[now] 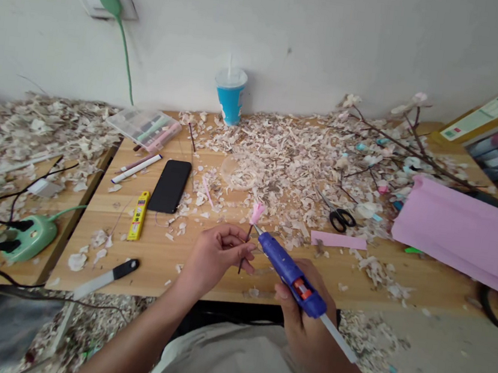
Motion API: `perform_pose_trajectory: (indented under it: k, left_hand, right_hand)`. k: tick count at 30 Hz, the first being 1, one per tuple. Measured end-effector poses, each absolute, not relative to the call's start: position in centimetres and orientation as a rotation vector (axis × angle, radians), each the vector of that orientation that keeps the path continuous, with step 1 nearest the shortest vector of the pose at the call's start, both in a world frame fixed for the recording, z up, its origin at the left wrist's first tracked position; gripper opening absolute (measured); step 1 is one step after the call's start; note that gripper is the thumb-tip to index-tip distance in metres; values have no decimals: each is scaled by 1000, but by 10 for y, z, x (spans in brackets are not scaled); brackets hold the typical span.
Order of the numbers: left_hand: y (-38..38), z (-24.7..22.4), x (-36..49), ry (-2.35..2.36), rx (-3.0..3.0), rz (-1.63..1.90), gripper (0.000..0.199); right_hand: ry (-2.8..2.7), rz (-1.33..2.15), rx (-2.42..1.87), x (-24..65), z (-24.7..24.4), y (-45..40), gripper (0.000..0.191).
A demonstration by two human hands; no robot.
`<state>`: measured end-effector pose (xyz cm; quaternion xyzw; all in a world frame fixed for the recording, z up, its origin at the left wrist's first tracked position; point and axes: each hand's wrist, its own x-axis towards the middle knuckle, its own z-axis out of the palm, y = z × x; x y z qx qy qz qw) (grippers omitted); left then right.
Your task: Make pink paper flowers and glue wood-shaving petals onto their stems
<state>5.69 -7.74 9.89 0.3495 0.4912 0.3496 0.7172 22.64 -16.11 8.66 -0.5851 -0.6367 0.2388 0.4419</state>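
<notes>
Left fingers pinch a pink-tipped stem; beside it, right fingers wrap a glue gun, nozzle perhaps touching.

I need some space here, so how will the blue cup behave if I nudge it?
The blue cup may tip fairly easily, since it narrows toward its base. It might push some scraps along, as they lie beside its foot. Its weight is unclear: the fill level doesn't show.

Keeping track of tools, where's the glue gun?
In the head view, the blue glue gun is right of centre, in the right hand, its nozzle near the pink-tipped stem.
</notes>
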Motion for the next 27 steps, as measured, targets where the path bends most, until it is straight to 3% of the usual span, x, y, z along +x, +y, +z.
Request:
perform_pose_trajectory:
  k: [27]
  left_hand:
    - [-78, 100, 55, 1084, 767, 770, 48]
  right_hand:
    - [-1548, 574, -1498, 230, 80, -160, 9]
